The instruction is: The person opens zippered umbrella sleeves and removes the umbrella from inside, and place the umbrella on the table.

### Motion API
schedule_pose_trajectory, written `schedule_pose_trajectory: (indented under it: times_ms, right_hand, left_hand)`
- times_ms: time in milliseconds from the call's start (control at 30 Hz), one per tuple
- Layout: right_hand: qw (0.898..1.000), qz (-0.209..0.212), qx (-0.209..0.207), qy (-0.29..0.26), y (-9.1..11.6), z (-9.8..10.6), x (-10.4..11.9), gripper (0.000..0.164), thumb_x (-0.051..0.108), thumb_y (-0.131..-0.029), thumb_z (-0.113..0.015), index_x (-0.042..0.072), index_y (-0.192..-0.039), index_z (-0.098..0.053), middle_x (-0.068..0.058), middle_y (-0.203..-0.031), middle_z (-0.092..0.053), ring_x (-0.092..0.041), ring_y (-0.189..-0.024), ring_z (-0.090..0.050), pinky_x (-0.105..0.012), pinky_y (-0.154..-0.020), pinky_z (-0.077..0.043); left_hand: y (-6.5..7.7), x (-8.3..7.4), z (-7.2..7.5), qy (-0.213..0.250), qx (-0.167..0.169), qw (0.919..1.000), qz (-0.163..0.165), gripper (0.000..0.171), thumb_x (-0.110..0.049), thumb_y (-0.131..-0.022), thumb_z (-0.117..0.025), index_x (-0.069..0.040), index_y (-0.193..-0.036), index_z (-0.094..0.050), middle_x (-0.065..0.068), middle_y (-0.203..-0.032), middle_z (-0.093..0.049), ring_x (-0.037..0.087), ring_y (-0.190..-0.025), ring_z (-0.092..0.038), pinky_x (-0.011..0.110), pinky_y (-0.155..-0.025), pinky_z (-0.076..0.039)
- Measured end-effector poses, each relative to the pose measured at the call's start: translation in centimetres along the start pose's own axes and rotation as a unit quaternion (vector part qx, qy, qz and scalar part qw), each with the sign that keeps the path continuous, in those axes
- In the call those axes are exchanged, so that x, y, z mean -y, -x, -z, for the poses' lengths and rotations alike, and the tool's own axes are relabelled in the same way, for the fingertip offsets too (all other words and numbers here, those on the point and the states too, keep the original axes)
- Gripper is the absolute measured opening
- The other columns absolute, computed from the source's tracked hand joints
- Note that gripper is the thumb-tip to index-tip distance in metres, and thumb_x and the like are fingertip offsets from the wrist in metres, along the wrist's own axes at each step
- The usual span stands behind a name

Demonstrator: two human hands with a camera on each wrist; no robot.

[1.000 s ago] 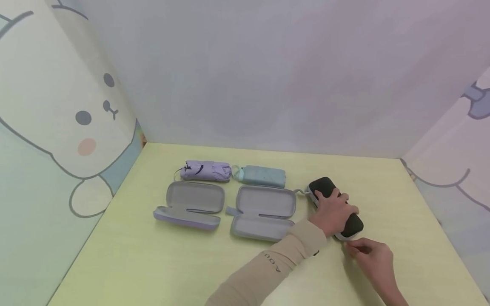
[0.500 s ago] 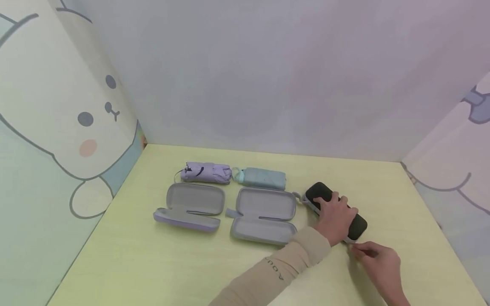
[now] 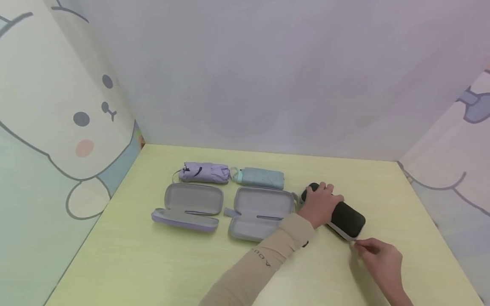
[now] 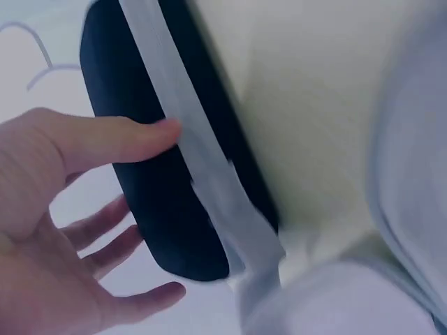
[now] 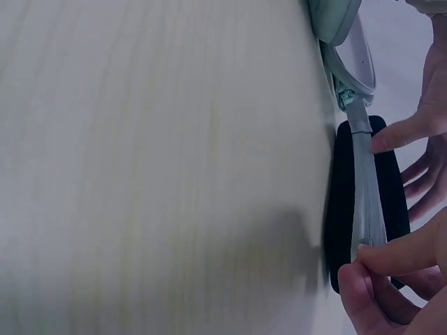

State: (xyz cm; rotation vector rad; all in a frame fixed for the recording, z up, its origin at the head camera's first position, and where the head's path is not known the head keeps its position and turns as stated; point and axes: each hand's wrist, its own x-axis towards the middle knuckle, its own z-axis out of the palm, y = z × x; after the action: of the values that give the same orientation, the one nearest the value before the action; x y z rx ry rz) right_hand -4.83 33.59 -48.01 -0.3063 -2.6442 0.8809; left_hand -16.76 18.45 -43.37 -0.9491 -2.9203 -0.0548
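A black zip case [image 3: 347,219] with a grey zipper band [image 4: 167,77] lies slanted on the right of the table, closed along the band that shows. My left hand [image 3: 320,204] grips it across its far end, thumb pressed on the band and fingers spread over the opposite side. At the near corner my right hand [image 3: 384,260] pinches the zipper end between thumb and index finger; the pull itself is mostly hidden by the fingertips. In the right wrist view the band runs straight between the right fingertips [image 5: 370,258] and the left thumb [image 5: 398,134].
Left of the black case, two hard cases lie open with grey insides: one lilac-edged [image 3: 195,199], the other [image 3: 265,202] partly behind the left sleeve. Behind them lie a folded lilac umbrella [image 3: 206,173] and a folded light-blue umbrella [image 3: 263,177]. Walls enclose the pale yellow table [image 3: 145,263].
My left hand has slid from the middle of the black case to its far end. The case has turned slightly, and my right hand has moved a little to the right with its corner.
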Motion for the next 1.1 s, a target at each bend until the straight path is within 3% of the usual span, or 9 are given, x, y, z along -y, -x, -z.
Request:
schedule_pose_trajectory:
  times_ms: [133, 267, 433, 600, 800, 1100]
  right_hand:
    - [1.0, 0.012, -0.015, 0.014, -0.6, 0.2, -0.4, 0.006, 0.002, -0.071, -0.076, 0.008, -0.07, -0.074, -0.005, -0.066, -0.07, 0.016, -0.057, -0.049, -0.009, -0.058, -0.036]
    - [0.999, 0.021, -0.02, 0.019, -1.1, 0.7, -1.0, 0.007, 0.002, -0.071, -0.076, 0.009, -0.07, -0.075, -0.005, -0.065, -0.069, 0.021, -0.058, -0.046, -0.01, -0.059, -0.035]
    - [0.999, 0.03, -0.018, 0.027, -1.6, 1.3, -1.8, 0.003, 0.004, -0.071, -0.076, 0.006, -0.072, -0.075, -0.004, -0.062, -0.068, 0.022, -0.057, -0.044, -0.012, -0.058, -0.034]
    - [0.999, 0.019, 0.004, 0.028, -1.8, 1.6, -2.1, 0.003, 0.006, -0.074, -0.075, 0.004, -0.074, -0.074, -0.003, -0.061, -0.068, 0.016, -0.054, -0.047, -0.014, -0.055, -0.033]
    - [0.999, -0.016, 0.029, 0.015, -1.5, 1.5, -1.8, 0.004, 0.006, -0.076, -0.074, 0.003, -0.078, -0.075, -0.004, -0.063, -0.069, 0.011, -0.054, -0.051, -0.014, -0.055, -0.035]
    - [0.999, -0.025, 0.027, -0.018, -1.3, 0.9, -1.0, 0.005, 0.005, -0.076, -0.075, 0.0, -0.078, -0.075, -0.006, -0.062, -0.068, 0.01, -0.051, -0.053, -0.015, -0.049, -0.037]
  left_hand:
    - [0.0, 1.2, 0.2, 0.046, 0.018, 0.9988, -0.006, 0.048, -0.027, -0.082, -0.073, -0.04, -0.125, -0.056, -0.006, -0.123, -0.049, 0.016, -0.117, -0.045, 0.049, -0.091, -0.042]
    - [0.3, 1.3, 0.2, 0.059, 0.027, 0.9979, 0.001, 0.049, -0.025, -0.085, -0.07, -0.039, -0.128, -0.054, -0.004, -0.122, -0.049, 0.015, -0.111, -0.047, 0.041, -0.086, -0.045]
    - [0.6, 1.5, 0.3, 0.067, 0.029, 0.9973, 0.013, 0.051, -0.026, -0.082, -0.073, -0.037, -0.128, -0.054, -0.005, -0.112, -0.053, 0.012, -0.094, -0.048, 0.026, -0.067, -0.044]
    - [0.5, 1.9, 0.2, 0.101, 0.017, 0.9946, 0.016, 0.05, -0.026, -0.074, -0.08, -0.032, -0.119, -0.06, -0.007, -0.1, -0.058, 0.01, -0.086, -0.051, 0.023, -0.054, -0.039]
    - [0.2, 2.6, -0.3, 0.132, -0.002, 0.9909, 0.023, 0.04, -0.021, -0.069, -0.082, -0.028, -0.106, -0.066, -0.01, -0.093, -0.062, 0.008, -0.085, -0.054, 0.022, -0.052, -0.04]
    - [-0.1, 3.3, -0.4, 0.153, 0.005, 0.9877, 0.033, 0.042, -0.02, -0.067, -0.082, -0.026, -0.106, -0.068, -0.013, -0.095, -0.065, 0.006, -0.082, -0.056, 0.023, -0.053, -0.041]
